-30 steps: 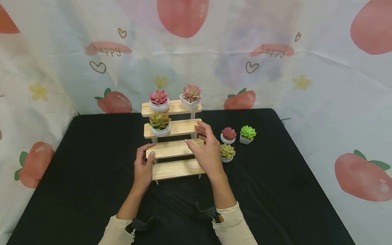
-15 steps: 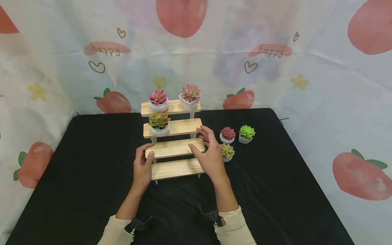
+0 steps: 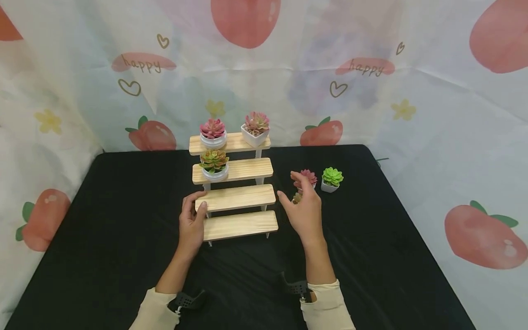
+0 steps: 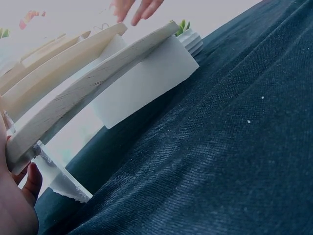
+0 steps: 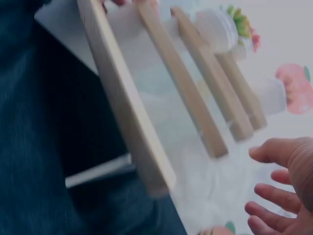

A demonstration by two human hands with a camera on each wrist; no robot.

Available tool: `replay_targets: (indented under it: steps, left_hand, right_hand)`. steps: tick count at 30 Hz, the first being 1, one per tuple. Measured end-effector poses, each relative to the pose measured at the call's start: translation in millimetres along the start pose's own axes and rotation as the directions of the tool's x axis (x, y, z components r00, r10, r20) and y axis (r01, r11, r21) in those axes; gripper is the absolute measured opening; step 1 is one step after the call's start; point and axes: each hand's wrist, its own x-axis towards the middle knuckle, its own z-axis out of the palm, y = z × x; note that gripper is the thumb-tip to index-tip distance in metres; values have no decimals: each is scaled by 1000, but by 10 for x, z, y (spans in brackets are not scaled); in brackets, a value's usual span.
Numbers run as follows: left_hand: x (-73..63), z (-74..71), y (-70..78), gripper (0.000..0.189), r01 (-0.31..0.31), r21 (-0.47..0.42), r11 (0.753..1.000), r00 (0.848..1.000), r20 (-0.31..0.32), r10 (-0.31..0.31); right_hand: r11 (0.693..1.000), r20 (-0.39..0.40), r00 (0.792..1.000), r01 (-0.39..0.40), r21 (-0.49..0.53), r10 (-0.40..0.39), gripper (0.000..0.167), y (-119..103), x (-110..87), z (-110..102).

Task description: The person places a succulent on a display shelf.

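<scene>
A tiered wooden stand [image 3: 243, 225] with white legs rises on the black cloth. My left hand [image 3: 191, 227] grips its left end near the lower tiers; in the left wrist view its fingers [image 4: 33, 182] curl at the board's end. On the top tier sit a pink potted succulent [image 3: 213, 129] and a pinkish one in a square pot [image 3: 256, 128]. An orange-green succulent [image 3: 214, 161] occupies the left of the second tier. Holding nothing, my right hand [image 3: 306, 215] hovers right of the stand, partly hiding a dark red succulent [image 3: 308, 178] and a yellow-green succulent [image 3: 296, 198].
A bright green succulent in a small white pot [image 3: 332, 177] stands on the black cloth [image 3: 379, 229] beyond the right hand. Behind the table hangs a pale fruit-printed curtain [image 3: 264, 82].
My right hand has moved right, off the stand's right end, toward the potted succulents beside it. The left hand keeps its hold on the stand, and the pots have not moved.
</scene>
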Motion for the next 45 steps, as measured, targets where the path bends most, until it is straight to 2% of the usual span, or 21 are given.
replay_targets:
  steps: [4,7,17,22,27,30,38,45]
  left_hand:
    - [7,3,-2,31,19,8,1000,1000,-4,-19]
    - [2,15,-1,31,29,13,999,1000,-2,-29]
    - [0,11,-12,29,-35,12,999,999,-15,35]
    - [-3,8,8,30,-25,18,1000,1000,-19,25]
    - [-4,31,101,30,-6,8,1000,1000,-13,6]
    - [-8,38,108,30,-3,12,1000,1000,-8,3]
    - [3,7,-37,30,-29,18,999,1000,-7,29]
    - [1,-2,-25,29,-31,17,999,1000,-4,31]
  right_hand:
    - [998,-37,998,-45,-43,44,57,163,-5,-97]
    - [995,-36,997,-74,-68,72,60,280,-15,-164]
    - [987,48,991,-116,-107,122,72,558,-52,-280]
    - [987,102,984,-134,-89,143,83,671,-78,-262]
    - [986,131,980,-142,-85,152,91,766,-104,-215]
    - [983,142,975,-159,-94,172,91,804,-119,-195]
    - [971,162,961,-204,-127,223,90,871,-134,-176]
    - [962,172,951,-233,-143,256,81,893,-126,-164]
